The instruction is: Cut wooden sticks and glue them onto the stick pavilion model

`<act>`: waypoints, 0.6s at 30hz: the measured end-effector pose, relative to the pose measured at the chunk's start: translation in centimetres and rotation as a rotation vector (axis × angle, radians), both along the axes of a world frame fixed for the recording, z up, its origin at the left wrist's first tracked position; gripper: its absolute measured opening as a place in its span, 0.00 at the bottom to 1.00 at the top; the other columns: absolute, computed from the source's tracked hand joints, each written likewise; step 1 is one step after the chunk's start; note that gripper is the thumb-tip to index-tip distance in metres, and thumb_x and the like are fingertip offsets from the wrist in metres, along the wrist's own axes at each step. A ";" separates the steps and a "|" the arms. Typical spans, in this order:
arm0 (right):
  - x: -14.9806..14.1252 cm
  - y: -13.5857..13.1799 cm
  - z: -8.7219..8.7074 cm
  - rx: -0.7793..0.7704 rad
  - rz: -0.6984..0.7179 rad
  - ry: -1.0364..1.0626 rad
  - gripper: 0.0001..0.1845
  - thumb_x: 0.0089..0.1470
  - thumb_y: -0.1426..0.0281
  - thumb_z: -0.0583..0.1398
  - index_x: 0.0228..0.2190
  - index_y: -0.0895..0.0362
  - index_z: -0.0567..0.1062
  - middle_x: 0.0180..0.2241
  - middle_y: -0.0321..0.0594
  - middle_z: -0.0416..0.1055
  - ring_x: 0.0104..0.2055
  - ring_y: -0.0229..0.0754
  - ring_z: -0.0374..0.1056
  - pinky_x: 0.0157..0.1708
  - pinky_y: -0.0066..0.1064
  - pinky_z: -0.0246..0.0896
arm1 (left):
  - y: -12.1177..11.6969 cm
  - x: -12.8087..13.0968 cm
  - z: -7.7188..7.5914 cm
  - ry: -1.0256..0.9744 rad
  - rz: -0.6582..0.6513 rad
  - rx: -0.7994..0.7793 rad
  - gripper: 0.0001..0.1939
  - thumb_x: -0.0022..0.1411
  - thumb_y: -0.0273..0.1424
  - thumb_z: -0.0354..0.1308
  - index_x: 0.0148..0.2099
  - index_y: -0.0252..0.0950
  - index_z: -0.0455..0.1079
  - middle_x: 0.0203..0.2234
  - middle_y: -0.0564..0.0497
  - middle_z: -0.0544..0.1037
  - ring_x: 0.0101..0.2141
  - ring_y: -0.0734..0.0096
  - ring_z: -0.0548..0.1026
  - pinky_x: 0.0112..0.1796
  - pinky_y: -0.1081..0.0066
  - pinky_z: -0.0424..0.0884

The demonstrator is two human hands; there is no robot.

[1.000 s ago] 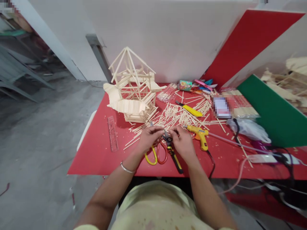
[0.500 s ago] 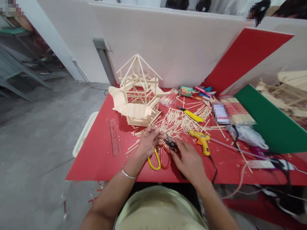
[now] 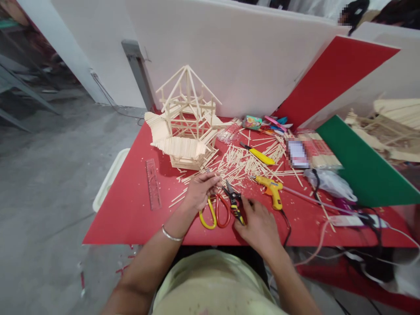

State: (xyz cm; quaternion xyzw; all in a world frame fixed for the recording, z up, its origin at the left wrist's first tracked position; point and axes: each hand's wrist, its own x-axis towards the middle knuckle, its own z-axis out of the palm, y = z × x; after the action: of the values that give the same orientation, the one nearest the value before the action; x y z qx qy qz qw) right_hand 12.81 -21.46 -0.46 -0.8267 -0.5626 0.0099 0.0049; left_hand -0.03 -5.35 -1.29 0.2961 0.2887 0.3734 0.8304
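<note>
My left hand (image 3: 201, 192) is closed in a pinch above the table; whatever lies between its fingertips is too small to make out. In my right hand (image 3: 259, 223) are pruning shears (image 3: 235, 204) with black and yellow handles, their blades parted and pointing toward my left fingertips. Below my left hand, a pair of scissors (image 3: 223, 217) with one yellow and one red handle lies on the table, its blades hidden. Loose wooden sticks (image 3: 241, 162) are strewn just beyond both hands. Behind them stands a model house (image 3: 187, 148) built of sticks, with an open roof frame.
On the red tabletop (image 3: 124, 210) lie a clear ruler (image 3: 153, 183), a yellow utility knife (image 3: 260, 156) and a yellow glue gun (image 3: 272, 188) with its cord. A phone (image 3: 298, 154), plastic bag (image 3: 331, 183) and power strip (image 3: 354, 221) are at right, near a green board (image 3: 370, 170).
My right hand has drawn slightly back from my left fingertips, and more of the shears' handles shows. My left hand stays pinched. The whole view has shifted a little.
</note>
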 end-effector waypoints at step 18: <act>-3.7 2.1 -1.3 -0.033 0.071 0.461 0.38 0.53 0.68 0.58 0.65 0.55 0.55 0.41 0.46 0.75 0.40 0.49 0.73 0.38 0.34 0.64 | 0.2 -0.5 0.0 0.064 0.054 0.162 0.17 0.45 0.34 0.73 0.36 0.33 0.74 0.25 0.52 0.78 0.23 0.78 0.74 0.23 0.78 0.69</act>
State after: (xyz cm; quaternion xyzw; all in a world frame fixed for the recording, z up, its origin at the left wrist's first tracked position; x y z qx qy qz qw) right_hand 9.13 -19.35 -1.78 -0.7823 -0.5749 0.2078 0.1195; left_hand -0.56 -5.11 -1.30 0.3661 0.2919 0.4081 0.7837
